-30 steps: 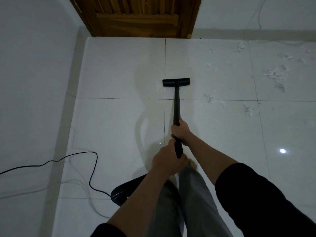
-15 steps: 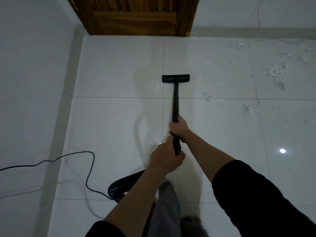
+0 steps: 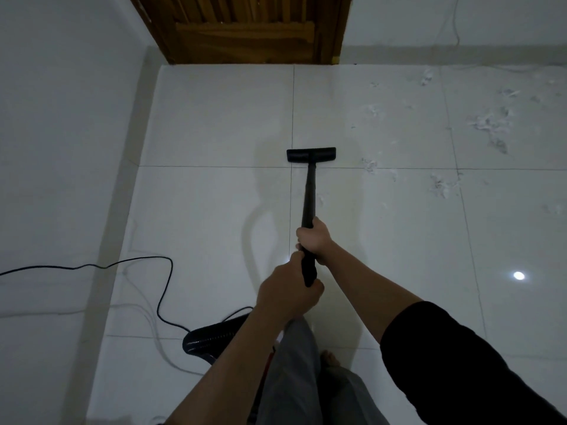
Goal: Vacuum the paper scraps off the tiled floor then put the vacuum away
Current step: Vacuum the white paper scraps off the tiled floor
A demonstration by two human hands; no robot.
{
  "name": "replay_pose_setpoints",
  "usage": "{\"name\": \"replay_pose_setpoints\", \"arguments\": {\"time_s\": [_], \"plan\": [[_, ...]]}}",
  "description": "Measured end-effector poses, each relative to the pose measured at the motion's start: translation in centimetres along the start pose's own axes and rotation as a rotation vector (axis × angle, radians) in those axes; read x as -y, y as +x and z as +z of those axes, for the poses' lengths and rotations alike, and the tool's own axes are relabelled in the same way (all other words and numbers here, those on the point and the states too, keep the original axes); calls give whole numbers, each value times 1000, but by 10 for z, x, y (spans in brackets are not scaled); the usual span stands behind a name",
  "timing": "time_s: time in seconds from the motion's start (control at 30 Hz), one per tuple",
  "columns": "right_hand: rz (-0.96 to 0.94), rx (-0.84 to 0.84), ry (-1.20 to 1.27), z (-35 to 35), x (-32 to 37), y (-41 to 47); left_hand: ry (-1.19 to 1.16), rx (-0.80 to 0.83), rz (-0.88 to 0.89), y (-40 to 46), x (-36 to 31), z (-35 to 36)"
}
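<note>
- Right hand [image 3: 314, 240] wrapped around the black vacuum wand [image 3: 309, 197], fingers closed tight on it.
- Left hand [image 3: 288, 294] just behind, fingers clenched on the wand's near end.
- Nozzle head [image 3: 311, 154] flat on the tiled floor [image 3: 214, 210], well short of the wooden door [image 3: 245, 26].
- Paper scraps [image 3: 487, 122] scattered right of the nozzle head, nearest ones just beside it.
- Ribbed hose [image 3: 211, 337] and power cord [image 3: 162, 289] lying left of the wand, near the person's legs.
</note>
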State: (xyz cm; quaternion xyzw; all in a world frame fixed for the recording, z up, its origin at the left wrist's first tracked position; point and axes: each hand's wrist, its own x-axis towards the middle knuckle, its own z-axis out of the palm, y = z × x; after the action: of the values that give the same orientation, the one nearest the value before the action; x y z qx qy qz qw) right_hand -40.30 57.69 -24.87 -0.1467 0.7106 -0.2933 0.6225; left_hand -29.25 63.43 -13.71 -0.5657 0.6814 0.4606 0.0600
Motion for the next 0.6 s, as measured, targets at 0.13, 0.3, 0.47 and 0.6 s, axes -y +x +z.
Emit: {"name": "replay_pose_setpoints", "arguments": {"time_s": [0.13,0.3,0.47,0.6], "plan": [[0,-3,-14,-3,-23,-25,-2,-16,-35,-30,0,19],[10,17,-31,-7,-55,-56,-12,-17,-52,-66,3,43],[11,17,-20,-10,-78,-79,-15,-25,-48,-97,4,59],[22,19,-31,-12,-91,-96,-27,-19,-66,-116,3,67]]}}
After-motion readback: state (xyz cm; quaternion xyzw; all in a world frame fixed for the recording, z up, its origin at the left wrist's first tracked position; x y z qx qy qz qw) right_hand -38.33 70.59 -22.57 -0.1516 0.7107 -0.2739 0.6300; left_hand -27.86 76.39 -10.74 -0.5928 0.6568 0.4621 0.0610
